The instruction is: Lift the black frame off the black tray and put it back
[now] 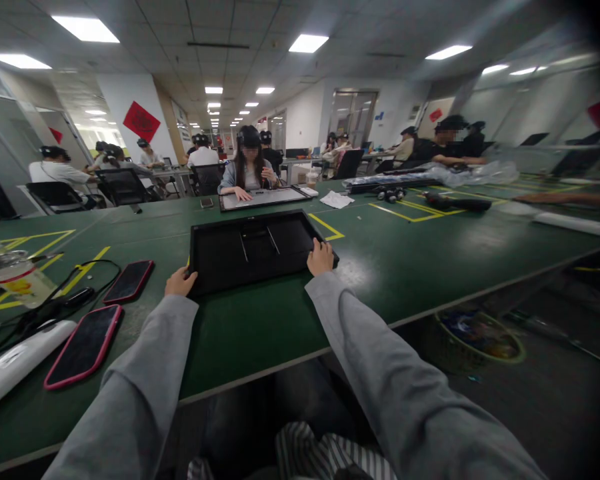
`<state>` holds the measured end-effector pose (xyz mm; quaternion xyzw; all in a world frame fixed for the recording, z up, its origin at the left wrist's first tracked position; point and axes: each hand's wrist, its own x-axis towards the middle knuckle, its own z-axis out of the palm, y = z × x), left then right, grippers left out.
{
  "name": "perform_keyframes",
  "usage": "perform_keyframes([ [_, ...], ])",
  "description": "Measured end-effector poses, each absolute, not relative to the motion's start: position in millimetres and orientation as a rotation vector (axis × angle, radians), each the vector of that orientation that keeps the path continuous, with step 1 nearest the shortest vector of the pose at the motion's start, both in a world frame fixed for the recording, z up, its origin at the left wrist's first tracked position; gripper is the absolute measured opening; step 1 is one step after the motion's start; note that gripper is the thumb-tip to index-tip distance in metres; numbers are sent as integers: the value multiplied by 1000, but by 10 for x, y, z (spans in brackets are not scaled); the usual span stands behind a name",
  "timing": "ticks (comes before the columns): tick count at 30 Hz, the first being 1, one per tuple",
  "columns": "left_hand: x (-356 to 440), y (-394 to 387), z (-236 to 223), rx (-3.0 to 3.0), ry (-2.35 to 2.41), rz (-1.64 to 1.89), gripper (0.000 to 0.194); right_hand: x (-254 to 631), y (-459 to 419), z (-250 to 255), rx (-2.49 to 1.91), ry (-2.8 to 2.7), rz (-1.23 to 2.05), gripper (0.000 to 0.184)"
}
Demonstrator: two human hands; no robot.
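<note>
In front of me on the green table lies a flat black rectangular panel (215, 257) with a raised rim. Two thin metal strips run across its middle, beside a small dark part that I cannot make out. My left hand (181, 281) is closed on the near left corner. At the right end, my right hand (321, 257) grips the edge, thumb on top of the rim. The fingers beneath the panel are partly hidden.
Left of the panel lie two phones, a red-edged one (129, 280) and a pink-cased one (86, 347), plus a white bar (23, 360), cables and a plastic bottle (20, 277). Opposite, a person touches another panel (270, 198). A crumpled tissue (337, 199) and a dark tool (457, 202) lie rightward.
</note>
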<state>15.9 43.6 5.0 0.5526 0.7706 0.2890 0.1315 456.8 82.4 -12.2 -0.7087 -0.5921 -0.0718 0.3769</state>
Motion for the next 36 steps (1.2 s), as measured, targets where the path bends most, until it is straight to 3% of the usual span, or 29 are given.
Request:
perform_keyframes([
  [18,-319,612,-96,1617,2450,822,61,4743,1550,-175,-1278,-1797,-35,42],
  [26,-344,624,-47,1619,2498,721,64,4877,1709,-388,-1360,-1636,90,53],
  [36,-259,571,48,1575,2504,723,63,4839,1648,-301,-1457,-1661,210,50],
])
